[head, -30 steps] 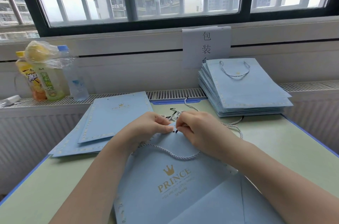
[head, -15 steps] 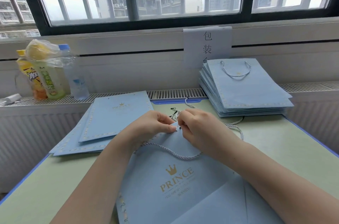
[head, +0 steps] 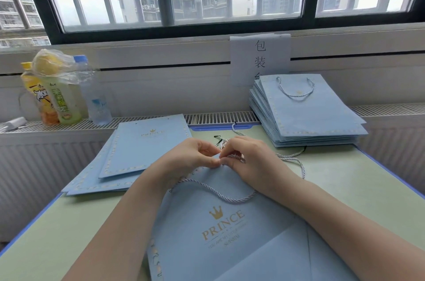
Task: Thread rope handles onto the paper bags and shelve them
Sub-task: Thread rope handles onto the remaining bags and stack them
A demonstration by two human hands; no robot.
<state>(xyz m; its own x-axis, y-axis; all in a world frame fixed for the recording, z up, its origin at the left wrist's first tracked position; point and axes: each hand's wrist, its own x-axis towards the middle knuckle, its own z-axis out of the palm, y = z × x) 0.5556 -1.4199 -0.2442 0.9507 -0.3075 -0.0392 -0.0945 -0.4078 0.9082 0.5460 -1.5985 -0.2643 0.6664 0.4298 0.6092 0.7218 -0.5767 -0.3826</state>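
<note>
My right hand [head: 250,159] pinches the free end of a rope [head: 236,157] between thumb and curled fingers. My left hand [head: 190,159] pinches the top edge of the paper bag [head: 220,230] right beside it, thumb tips almost touching. The hole I am aiming for is hidden under my fingertips, so I cannot tell whether the rope end has gone through yet.

The bag lies flat on the table [head: 345,188] with its long axis running from my chest away toward the window, the open top edge at the far end, directly under both hands. One handle [head: 213,191] already loops across the front face just below my wrists. The rope in my right hand trails off to the right across the table, so that hand is the one to feed it, I judge, while the left steadies the paper.

Finished bags [head: 308,113] sit stacked at the far right, near my right hand. Bags without handles [head: 138,152] lie to the left.
</note>
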